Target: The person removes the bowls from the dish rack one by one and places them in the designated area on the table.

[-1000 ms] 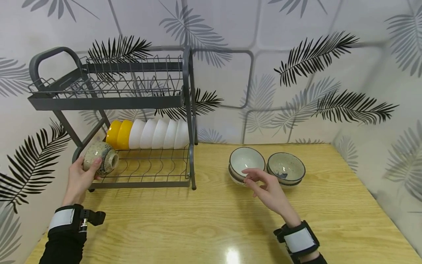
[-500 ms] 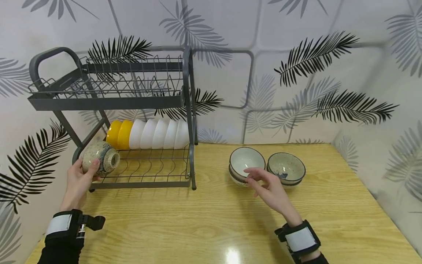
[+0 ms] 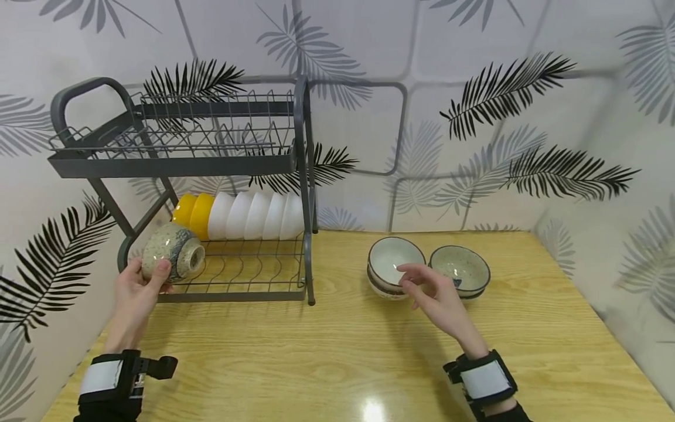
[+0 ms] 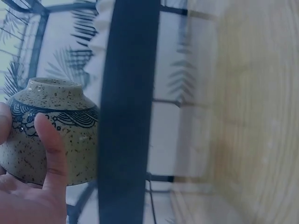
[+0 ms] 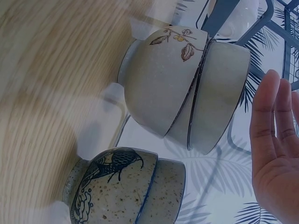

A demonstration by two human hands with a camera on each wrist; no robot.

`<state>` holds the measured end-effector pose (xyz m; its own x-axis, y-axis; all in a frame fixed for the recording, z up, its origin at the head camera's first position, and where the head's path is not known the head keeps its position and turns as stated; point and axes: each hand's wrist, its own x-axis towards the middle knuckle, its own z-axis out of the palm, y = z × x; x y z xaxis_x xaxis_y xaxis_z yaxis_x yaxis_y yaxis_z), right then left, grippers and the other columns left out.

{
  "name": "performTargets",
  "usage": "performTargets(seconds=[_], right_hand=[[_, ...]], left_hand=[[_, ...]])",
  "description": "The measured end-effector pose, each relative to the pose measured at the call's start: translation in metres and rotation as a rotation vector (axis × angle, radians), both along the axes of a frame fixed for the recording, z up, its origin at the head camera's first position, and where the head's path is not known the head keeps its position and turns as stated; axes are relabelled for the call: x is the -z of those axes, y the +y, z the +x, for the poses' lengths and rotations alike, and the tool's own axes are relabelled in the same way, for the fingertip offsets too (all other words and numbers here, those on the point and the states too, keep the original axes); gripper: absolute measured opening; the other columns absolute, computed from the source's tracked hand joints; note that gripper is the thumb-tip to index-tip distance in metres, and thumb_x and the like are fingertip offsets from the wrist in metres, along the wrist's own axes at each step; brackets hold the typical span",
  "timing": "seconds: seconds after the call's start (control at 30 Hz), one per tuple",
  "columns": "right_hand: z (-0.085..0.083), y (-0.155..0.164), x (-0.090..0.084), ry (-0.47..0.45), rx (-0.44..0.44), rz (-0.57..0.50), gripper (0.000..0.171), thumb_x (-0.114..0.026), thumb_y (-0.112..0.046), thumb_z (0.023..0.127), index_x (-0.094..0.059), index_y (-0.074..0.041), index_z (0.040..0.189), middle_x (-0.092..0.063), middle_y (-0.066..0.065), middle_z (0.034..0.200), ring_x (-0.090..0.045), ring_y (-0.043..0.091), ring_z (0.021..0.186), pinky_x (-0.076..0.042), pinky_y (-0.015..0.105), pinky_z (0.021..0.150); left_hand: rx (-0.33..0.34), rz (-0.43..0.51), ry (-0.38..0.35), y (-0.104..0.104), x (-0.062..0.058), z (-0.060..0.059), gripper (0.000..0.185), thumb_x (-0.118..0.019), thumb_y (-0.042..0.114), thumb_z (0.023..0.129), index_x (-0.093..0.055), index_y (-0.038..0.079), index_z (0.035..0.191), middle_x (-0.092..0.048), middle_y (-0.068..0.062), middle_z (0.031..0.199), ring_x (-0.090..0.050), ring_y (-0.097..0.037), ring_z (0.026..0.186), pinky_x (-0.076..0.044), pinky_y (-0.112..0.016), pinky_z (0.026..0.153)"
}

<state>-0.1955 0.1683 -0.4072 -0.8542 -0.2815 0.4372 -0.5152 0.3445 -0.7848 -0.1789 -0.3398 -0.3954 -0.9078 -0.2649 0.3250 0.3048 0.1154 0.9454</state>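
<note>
At the front left of the dish rack (image 3: 227, 297), my left hand (image 3: 138, 293) grips a speckled beige bowl (image 3: 166, 249) with a dark blue wave pattern. The bowl lies on its side, its foot turned to the right. In the left wrist view, thumb and fingers wrap the bowl (image 4: 74, 154) beside a dark rack bar (image 4: 127, 116). My right hand (image 3: 442, 305) hovers at the front of a stack of white bowls (image 3: 390, 255), fingers loosely bent and holding nothing. Just right of that stack stand nested speckled bowls (image 3: 466, 266), one with a dark bird design.
Two yellow bowls (image 3: 199, 217) and several white bowls (image 3: 258, 217) stand on edge along the back of the rack's lower tier. Its upper wire tier (image 3: 184, 140) holds no dishes. Patterned walls border the wooden table (image 3: 295, 363) behind and at both sides.
My left hand has shifted slightly right with the speckled bowl, along the rack's lower front. My right hand has drifted a little to the right, still beside the white bowls.
</note>
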Motion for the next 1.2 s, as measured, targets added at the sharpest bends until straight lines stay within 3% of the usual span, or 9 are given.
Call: performTargets(seconds=[0.17,0.4,0.67,0.83,0.97,1.2], right_hand=[[-0.001,-0.002,-0.001,-0.005,0.012,0.024,0.025,-0.059,-0.003,0.100,-0.063,0.003,0.124,-0.069,0.020,0.099,-0.058,0.001,0.061,-0.053,0.025,0.053],[-0.001,-0.007,-0.006,-0.005,0.030,0.044,0.026,-0.061,-0.006,0.100,-0.064,0.001,0.124,-0.070,0.019,0.103,-0.064,0.008,0.080,-0.057,0.025,0.059],[-0.001,-0.015,-0.010,0.111,-0.027,0.026,0.029,-0.065,0.001,0.095,-0.064,0.001,0.124,-0.069,0.021,0.107,-0.063,0.003,0.096,-0.060,0.027,0.064],[0.003,-0.023,-0.015,0.151,-0.073,0.013,0.038,-0.067,0.001,0.093,-0.062,-0.002,0.130,-0.067,0.021,0.122,-0.062,0.009,0.115,-0.063,0.030,0.073],[0.006,-0.030,-0.017,0.181,-0.120,0.017,0.044,-0.068,0.000,0.092,-0.059,-0.004,0.135,-0.063,0.020,0.131,-0.058,0.007,0.124,-0.063,0.030,0.078],[0.012,-0.041,-0.021,0.272,-0.229,0.012,0.057,-0.071,0.005,0.088,-0.051,0.000,0.141,-0.057,0.022,0.139,-0.053,0.010,0.132,-0.063,0.033,0.078]], left_hand=[[0.026,-0.027,0.053,0.020,-0.010,0.005,0.013,-0.061,0.011,0.100,-0.056,0.016,0.112,-0.065,0.011,0.093,-0.062,-0.001,0.071,-0.054,-0.015,0.058],[0.083,-0.151,0.126,0.049,-0.020,0.010,0.015,-0.059,0.001,0.099,-0.058,0.014,0.104,-0.061,0.010,0.087,-0.059,-0.004,0.064,-0.054,-0.016,0.057],[0.158,-0.385,0.149,0.078,-0.019,0.021,0.013,-0.061,-0.005,0.096,-0.055,-0.007,0.108,-0.057,0.014,0.092,-0.058,-0.001,0.075,-0.055,-0.017,0.059],[0.233,-0.497,0.217,0.094,-0.018,0.024,0.015,-0.066,-0.007,0.092,-0.059,-0.001,0.104,-0.056,0.010,0.090,-0.056,-0.004,0.071,-0.054,-0.021,0.056],[0.308,-0.589,0.304,0.106,-0.018,0.024,0.020,-0.069,-0.007,0.088,-0.059,0.005,0.101,-0.058,0.003,0.088,-0.055,-0.001,0.074,-0.054,-0.021,0.062],[0.473,-0.678,0.450,0.127,-0.021,0.025,0.031,-0.073,-0.004,0.085,-0.061,0.008,0.111,-0.067,-0.004,0.097,-0.060,-0.003,0.084,-0.054,-0.019,0.069]])
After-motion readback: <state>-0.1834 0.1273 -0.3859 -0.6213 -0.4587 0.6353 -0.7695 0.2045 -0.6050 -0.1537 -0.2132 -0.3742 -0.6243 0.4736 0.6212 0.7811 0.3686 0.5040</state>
